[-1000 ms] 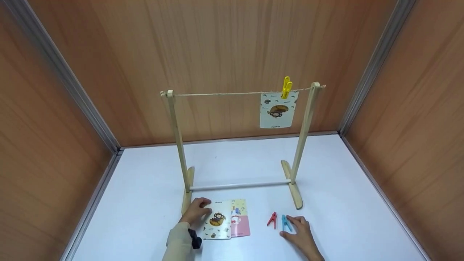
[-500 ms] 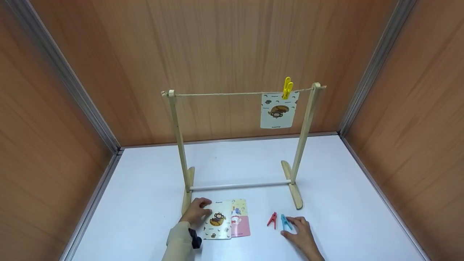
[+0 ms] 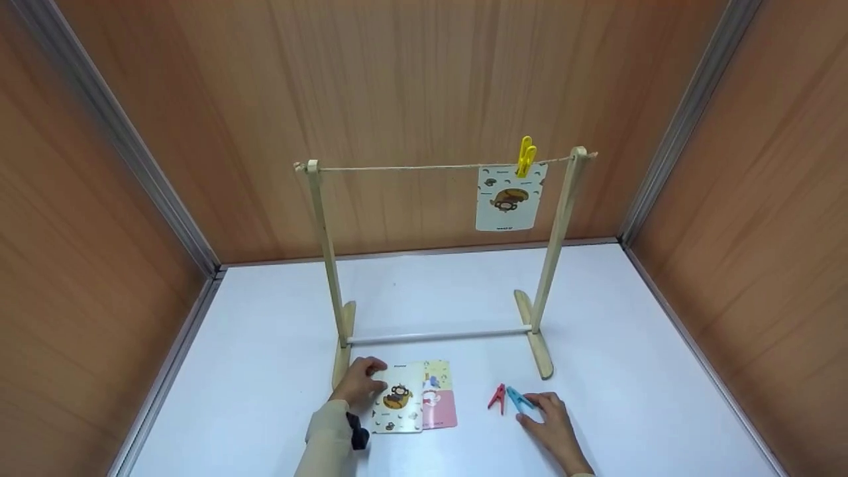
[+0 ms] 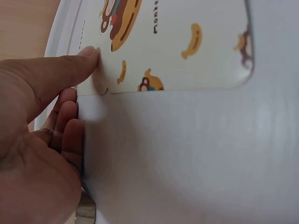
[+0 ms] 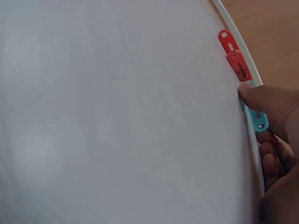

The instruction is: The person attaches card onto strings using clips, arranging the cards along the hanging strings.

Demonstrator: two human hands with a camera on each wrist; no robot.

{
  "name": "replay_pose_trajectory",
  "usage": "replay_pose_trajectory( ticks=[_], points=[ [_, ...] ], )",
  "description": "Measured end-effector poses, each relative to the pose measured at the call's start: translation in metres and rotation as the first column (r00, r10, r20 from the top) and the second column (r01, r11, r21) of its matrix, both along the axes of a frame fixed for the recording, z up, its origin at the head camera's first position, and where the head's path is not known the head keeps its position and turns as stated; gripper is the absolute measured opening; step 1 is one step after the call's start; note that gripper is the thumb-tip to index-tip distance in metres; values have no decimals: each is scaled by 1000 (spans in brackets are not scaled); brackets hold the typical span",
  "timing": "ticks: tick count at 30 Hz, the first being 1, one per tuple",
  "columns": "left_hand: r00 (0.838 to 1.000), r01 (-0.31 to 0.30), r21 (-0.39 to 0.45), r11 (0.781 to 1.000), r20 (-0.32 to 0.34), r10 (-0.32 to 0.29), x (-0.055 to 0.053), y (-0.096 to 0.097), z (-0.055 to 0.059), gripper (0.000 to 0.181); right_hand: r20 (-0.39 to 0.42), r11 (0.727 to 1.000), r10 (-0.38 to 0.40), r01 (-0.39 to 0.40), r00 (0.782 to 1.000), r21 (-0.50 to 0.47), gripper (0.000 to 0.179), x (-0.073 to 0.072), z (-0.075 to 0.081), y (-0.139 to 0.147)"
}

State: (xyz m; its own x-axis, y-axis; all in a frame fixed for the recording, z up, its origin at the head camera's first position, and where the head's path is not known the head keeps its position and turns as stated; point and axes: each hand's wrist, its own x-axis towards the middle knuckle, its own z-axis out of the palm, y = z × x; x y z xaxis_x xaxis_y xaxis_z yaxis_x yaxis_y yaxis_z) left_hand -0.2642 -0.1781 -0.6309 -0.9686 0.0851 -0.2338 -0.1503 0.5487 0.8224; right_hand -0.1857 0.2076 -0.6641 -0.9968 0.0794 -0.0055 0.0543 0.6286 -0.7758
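My right hand [image 3: 553, 427] holds a light-blue clothespin [image 3: 519, 399] between thumb and fingers, low on the white table. In the right wrist view the thumb covers part of the blue clothespin [image 5: 258, 119]. A red clothespin [image 3: 497, 399] lies just left of it, its tip close to the blue one's. My left hand [image 3: 358, 384] rests at the left edge of a white card [image 3: 397, 414] with a monkey-and-banana print. In the left wrist view the thumb touches the card [image 4: 205, 65] and the other fingers bend loosely. A pink-and-yellow card [image 3: 439, 407] lies partly under the white one.
Behind the hands stands a wooden rack [image 3: 326, 265] with a string [image 3: 397, 168] between its posts. A yellow clothespin [image 3: 526, 158] holds another white monkey card [image 3: 507, 215] on the string's right part. A white bar [image 3: 437, 337] joins the feet. Wooden walls [image 3: 748, 199] enclose the table.
The blue clothespin has turned, its upper end swinging left toward the red one, and my right thumb and fingers have closed around it. My left hand has stayed at the card's edge.
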Motion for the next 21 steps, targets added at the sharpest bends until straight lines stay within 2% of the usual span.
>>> replay_pose_trajectory(
  ticks=[6,13,21],
  points=[
    [1000,-2,-8,1000,-14,2,0,2,0,31,16,999,-13,14,1000,-32,35,1,0,0],
    [998,22,-17,1000,-55,-23,0,3,-2,30,-11,999,-5,5,1000,-40,35,2,1,1],
    [1000,1,-37,999,-20,-2,-2,0,-1,38,13,998,-14,15,1000,-58,36,2,1,0]
  ],
)
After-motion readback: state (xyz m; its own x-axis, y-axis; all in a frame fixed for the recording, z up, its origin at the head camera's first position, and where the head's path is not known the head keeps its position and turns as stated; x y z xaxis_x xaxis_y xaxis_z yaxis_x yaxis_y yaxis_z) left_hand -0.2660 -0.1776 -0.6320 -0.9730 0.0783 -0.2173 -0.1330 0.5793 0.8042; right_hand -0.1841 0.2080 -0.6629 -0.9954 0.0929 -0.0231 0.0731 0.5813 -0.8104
